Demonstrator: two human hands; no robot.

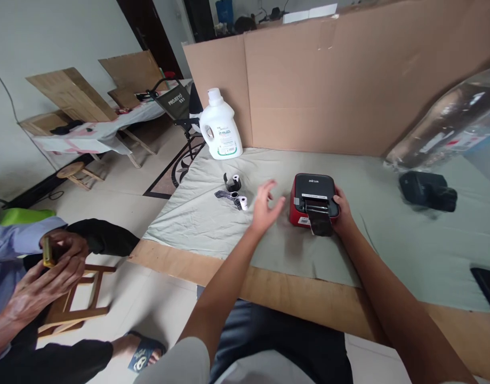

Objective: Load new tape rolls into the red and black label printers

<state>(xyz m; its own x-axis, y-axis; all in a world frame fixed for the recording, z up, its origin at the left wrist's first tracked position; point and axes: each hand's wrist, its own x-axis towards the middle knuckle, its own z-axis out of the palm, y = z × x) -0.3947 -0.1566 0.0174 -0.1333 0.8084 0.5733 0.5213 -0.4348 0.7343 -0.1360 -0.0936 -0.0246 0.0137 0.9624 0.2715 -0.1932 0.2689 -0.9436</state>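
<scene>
A small red and black label printer [315, 185] sits on the cloth-covered table in front of me. A dark glossy strip [320, 220] hangs out of its front slot. My right hand [343, 211] grips the printer's right side, thumb on top near the edge. To the left of the printer, my left hand [265, 207] is raised with its fingers apart and nothing in it. Just beyond that hand lie small white paper rolls [243, 202] with dark curled strips [224, 195] around and beside them.
A white detergent bottle [221, 128] stands at the back left against a tall cardboard panel [308, 90]. On the right are a black device [427, 190] and a plastic-wrapped bundle [444, 120]. At left, a seated person's hands [56, 266] hold a phone-like object near a wooden stool [79, 306].
</scene>
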